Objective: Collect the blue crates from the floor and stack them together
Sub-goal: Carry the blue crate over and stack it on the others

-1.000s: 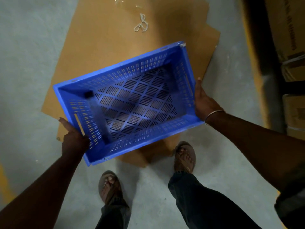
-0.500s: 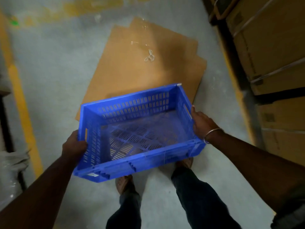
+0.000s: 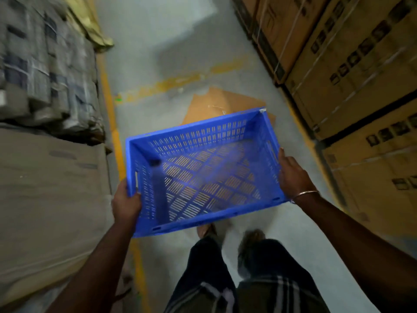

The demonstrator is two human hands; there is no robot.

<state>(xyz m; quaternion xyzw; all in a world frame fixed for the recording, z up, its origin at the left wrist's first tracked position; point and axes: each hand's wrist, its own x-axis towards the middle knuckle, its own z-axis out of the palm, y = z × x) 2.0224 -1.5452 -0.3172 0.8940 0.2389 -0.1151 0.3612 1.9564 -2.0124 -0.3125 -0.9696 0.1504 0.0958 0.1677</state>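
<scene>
Blue crate (image 3: pixel 203 175) was held at the frame's centre above the grey floor (image 3: pixel 171 71), open side up, its long axis running left to right and tilted up toward the right. Its left short wall was clasped by the left hand (image 3: pixel 126 204); the right hand (image 3: pixel 293 177) was pressed against the right short wall, fingers hidden. A cardboard sheet (image 3: pixel 223 102) lay beyond it.

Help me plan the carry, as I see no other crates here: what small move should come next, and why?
Probably keep walking ahead down the aisle. Both the left hand and the right hand grip the blue crate clear of the floor, and no stack shows between the cardboard boxes and wrapped bundles.
</scene>
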